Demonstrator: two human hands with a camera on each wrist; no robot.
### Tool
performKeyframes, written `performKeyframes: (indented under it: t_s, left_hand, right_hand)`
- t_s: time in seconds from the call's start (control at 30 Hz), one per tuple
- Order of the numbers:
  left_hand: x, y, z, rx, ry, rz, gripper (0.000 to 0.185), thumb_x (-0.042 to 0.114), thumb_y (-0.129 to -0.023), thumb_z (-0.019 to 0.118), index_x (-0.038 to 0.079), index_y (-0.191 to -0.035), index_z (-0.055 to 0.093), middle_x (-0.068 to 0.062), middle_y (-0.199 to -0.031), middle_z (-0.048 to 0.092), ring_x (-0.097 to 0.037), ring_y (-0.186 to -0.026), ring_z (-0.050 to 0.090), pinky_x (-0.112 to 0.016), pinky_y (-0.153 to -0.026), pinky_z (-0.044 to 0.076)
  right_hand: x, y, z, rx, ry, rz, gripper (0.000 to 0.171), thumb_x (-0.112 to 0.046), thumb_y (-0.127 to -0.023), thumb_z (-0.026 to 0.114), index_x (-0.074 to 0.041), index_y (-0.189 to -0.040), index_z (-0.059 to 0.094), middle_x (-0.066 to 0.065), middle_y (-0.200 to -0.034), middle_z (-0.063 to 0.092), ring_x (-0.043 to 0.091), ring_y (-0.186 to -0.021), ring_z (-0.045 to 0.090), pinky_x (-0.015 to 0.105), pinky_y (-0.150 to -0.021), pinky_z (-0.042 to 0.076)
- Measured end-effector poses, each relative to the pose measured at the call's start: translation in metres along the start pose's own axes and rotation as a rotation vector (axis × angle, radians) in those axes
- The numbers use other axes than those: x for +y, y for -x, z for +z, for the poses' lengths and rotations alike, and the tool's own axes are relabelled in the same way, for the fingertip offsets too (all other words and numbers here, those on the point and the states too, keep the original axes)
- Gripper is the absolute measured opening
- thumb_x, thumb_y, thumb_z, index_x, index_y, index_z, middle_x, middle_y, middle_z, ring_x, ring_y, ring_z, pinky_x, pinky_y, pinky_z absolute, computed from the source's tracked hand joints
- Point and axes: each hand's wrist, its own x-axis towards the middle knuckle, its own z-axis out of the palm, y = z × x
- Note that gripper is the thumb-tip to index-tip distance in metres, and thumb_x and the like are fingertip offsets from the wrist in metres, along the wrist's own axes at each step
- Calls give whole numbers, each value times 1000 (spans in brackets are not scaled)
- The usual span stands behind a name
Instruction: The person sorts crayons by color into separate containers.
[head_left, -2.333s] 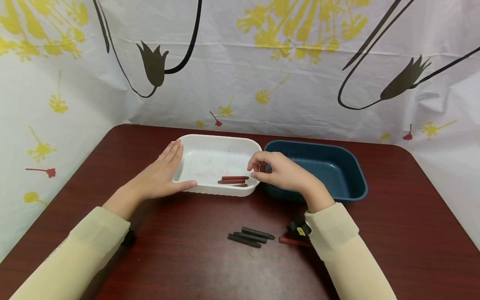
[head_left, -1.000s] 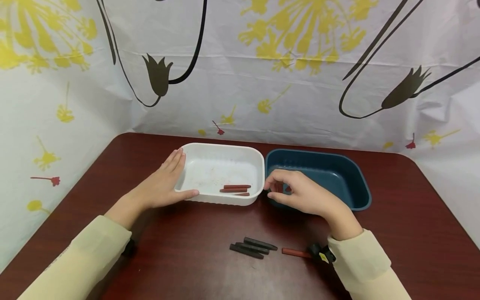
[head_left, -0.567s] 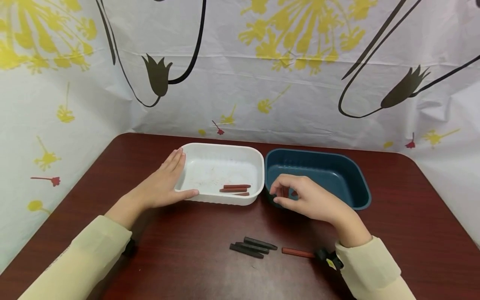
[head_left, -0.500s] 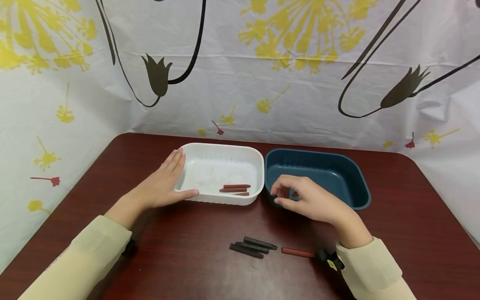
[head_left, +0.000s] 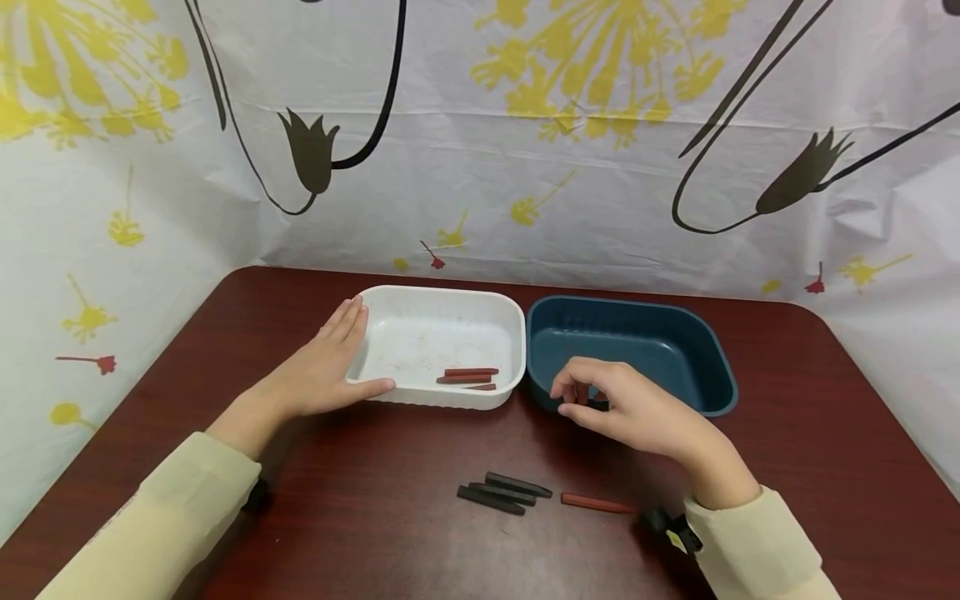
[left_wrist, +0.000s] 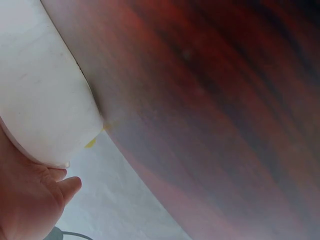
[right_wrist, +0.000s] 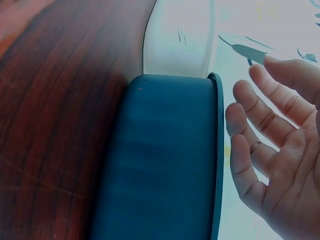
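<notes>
My left hand (head_left: 315, 375) lies against the left end of a white tub (head_left: 405, 337), fingers straight and thumb along its near rim. Inside that tub, near its front right corner, are several red crayon-like sticks (head_left: 471, 372). My right hand (head_left: 637, 412) hovers by the near rim of a dark blue tub (head_left: 652, 354), fingers loosely bent. In the right wrist view this hand (right_wrist: 280, 135) holds nothing. On the table lie three black crayon-like sticks (head_left: 502, 493) side by side, with a single red stick (head_left: 596, 502) to their right.
The two tubs stand side by side toward the back of a dark red-brown table (head_left: 360, 500). A patterned white sheet (head_left: 420, 192) hangs behind and at both sides. A black wrist camera (head_left: 671, 529) is strapped under the right sleeve, close to the red stick.
My right hand has moved away from the white tub's right end, rightward and toward me, to the blue tub's near side. The left hand stays against the white tub.
</notes>
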Motion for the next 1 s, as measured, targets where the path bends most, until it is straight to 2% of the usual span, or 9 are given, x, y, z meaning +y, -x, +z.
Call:
performKeyframes:
  t_s: [0.17, 0.4, 0.67, 1.0]
  left_hand:
    - [0, 0, 0, -5, 5, -2, 115, 72, -87, 55, -5, -157, 5, -18, -167, -5, -35, -156, -4, -54, -124, 14]
    - [-1, 0, 1, -10, 7, -7, 116, 73, -87, 54, -5, -157, 4, -17, -167, -6, -34, -156, -5, -54, -124, 14]
    - [-1, 0, 0, -12, 11, -5, 116, 72, -87, 54, -5, -157, 3, -18, -167, -7, -34, -156, -6, -54, -125, 13]
    - [-2, -1, 0, -15, 9, -7, 116, 73, -87, 54, -4, -157, 2, -16, -167, -8, -33, -156, -7, -53, -125, 12]
  right_hand:
    - [-3, 6, 0, -7, -16, 0, 13, -15, -94, 69, -24, -102, 64, -14, -88, 57, 2, -80, 54, 27, -66, 50]
    - [-9, 13, 1, -10, -30, -17, 16, -17, -94, 69, -30, -102, 62, -16, -86, 57, 1, -78, 54, 24, -64, 50]
    - [-9, 19, 3, -40, -4, -40, 18, -13, -94, 69, -27, -102, 62, -15, -87, 57, 0, -77, 52, 22, -62, 49]
    - [-5, 29, 5, -67, 19, -54, 12, -17, -95, 68, -24, -104, 64, -16, -89, 56, -2, -79, 50, 22, -65, 49]
